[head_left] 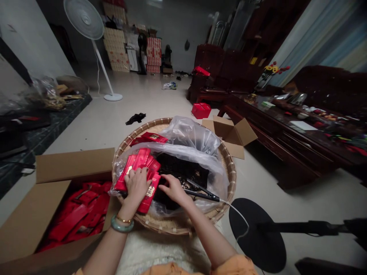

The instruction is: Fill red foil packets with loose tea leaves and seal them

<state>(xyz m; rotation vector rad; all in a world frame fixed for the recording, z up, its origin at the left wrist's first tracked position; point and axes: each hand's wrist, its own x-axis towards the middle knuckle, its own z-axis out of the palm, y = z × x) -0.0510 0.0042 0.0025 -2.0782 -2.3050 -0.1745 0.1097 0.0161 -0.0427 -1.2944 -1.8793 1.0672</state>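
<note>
My left hand (137,186) lies over a red packet (149,194) with a pale label, its thumb against the packet and its fingers curled. More red packets (141,156) are heaped beyond that hand. Just right of the packet is my right hand (173,188), thumb and forefinger apart with nothing visible between them. Below and behind it, dark dried-looking pieces (179,166) fill a clear plastic bag (190,133). A black hair straightener (205,195) with a white cord rests on the bag's right side. All this sits in a round bamboo tray (233,172).
An open carton (76,164) full of red packets (77,214) stands at the left. Another open carton (242,133) is behind the tray at right. A black round stand base (255,233) lies close on the right, near a dark wooden table (266,152). A white fan (113,97) stands farther back.
</note>
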